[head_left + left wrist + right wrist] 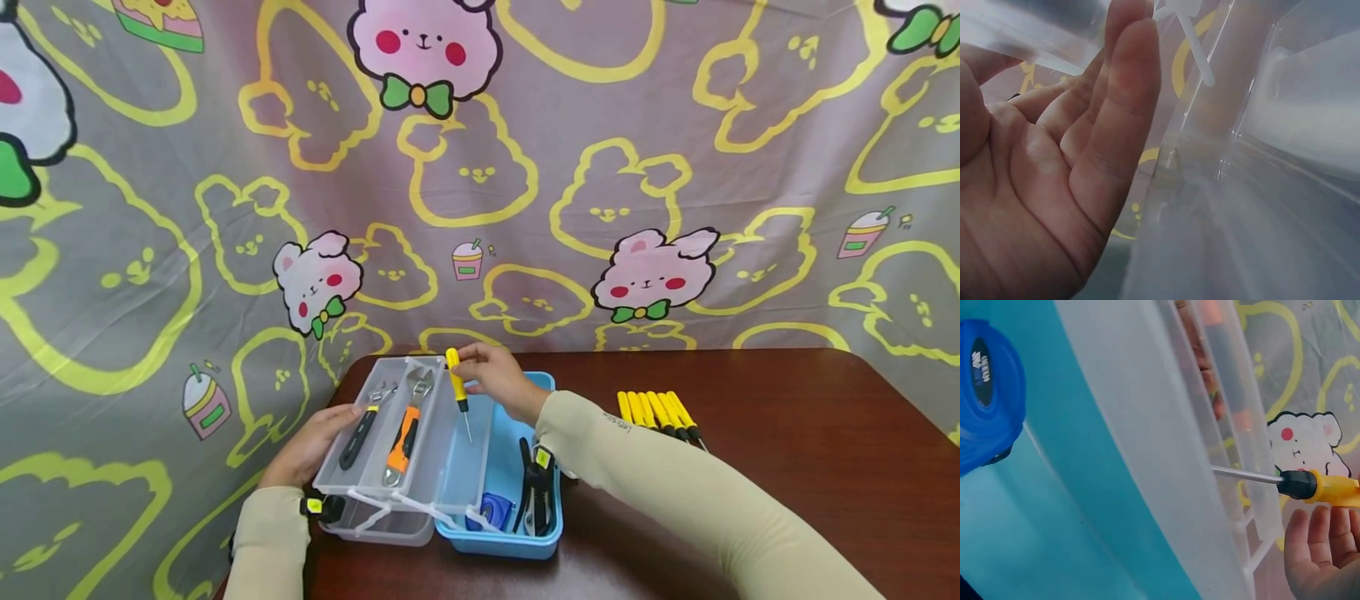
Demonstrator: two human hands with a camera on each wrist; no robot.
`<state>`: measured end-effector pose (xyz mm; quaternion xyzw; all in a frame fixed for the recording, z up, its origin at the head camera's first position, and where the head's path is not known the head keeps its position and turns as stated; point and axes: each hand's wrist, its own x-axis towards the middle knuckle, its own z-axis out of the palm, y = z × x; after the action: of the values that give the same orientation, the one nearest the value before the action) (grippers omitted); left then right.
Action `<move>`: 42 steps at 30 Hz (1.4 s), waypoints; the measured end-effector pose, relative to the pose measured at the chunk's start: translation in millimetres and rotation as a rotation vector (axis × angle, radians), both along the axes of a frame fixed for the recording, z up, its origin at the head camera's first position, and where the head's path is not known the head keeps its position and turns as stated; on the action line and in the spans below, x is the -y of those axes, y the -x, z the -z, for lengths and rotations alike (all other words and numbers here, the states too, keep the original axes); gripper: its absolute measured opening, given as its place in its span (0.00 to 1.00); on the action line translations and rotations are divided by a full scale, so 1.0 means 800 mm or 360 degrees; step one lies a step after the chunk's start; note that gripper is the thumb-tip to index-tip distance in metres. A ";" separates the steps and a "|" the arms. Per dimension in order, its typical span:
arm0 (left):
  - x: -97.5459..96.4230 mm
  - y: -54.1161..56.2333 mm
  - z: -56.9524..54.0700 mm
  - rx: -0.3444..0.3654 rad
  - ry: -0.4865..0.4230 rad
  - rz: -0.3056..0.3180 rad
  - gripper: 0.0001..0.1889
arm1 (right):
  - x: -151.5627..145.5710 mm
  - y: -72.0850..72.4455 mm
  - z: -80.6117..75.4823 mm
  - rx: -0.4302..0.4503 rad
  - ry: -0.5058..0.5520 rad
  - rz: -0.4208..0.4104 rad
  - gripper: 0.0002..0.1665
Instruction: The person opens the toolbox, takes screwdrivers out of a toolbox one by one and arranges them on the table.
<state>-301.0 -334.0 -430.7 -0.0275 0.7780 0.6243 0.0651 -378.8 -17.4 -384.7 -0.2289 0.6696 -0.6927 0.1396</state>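
Note:
My right hand (498,379) pinches a screwdriver (457,379) by its yellow handle, shank pointing down over a bare compartment of the clear tool tray (431,442). In the right wrist view, the black collar and metal shank of the screwdriver (1297,484) overlap the tray wall. My left hand (318,442) holds the tray's left edge; its palm and fingers show in the left wrist view. A black-handled adjustable wrench (360,437) and an orange-handled adjustable wrench (405,433) lie in the tray. The tray stands raised on white hinge arms beside the blue toolbox base (502,546).
A blue tape measure (491,510) and a black-handled tool (537,492) lie in the base. Several yellow-handled screwdrivers (656,408) lie in a row on the brown table (810,467), right of the box. Behind hangs a patterned curtain (525,200).

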 end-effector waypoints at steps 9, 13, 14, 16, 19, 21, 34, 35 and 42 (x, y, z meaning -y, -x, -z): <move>0.000 0.001 0.001 -0.0009 -0.0003 0.0004 0.34 | -0.007 0.001 -0.010 0.0023 0.0108 -0.0004 0.16; 0.001 0.001 0.001 -0.0002 -0.0018 0.0014 0.34 | -0.010 0.002 -0.010 0.0026 0.0102 -0.0002 0.16; 0.001 0.001 0.001 -0.0002 -0.0022 0.0015 0.33 | -0.011 0.002 -0.010 0.0022 0.0104 -0.0001 0.16; 0.002 0.001 0.002 -0.0004 -0.0032 0.0017 0.33 | -0.014 0.001 -0.010 0.0018 0.0102 0.0006 0.16; 0.001 0.001 0.003 -0.0010 -0.0038 0.0021 0.33 | -0.019 0.001 -0.011 0.0010 0.0090 0.0018 0.16; 0.001 0.000 0.003 -0.0008 -0.0036 0.0011 0.33 | -0.024 0.001 -0.012 0.0012 0.0072 0.0023 0.15; 0.000 -0.002 -0.001 -0.0021 -0.0030 0.0030 0.34 | -0.049 0.006 -0.008 -0.0024 0.0018 0.0055 0.17; 0.000 -0.002 -0.001 -0.0017 -0.0034 0.0021 0.34 | -0.050 0.005 -0.008 -0.0030 0.0015 0.0055 0.17; 0.000 -0.001 0.002 -0.0026 -0.0042 0.0031 0.34 | -0.056 0.006 -0.005 -0.0041 -0.0002 0.0069 0.16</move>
<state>-300.3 -333.9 -432.0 -0.0141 0.7704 0.6341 0.0651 -383.4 27.3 -380.5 -0.2231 0.6765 -0.6922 0.1159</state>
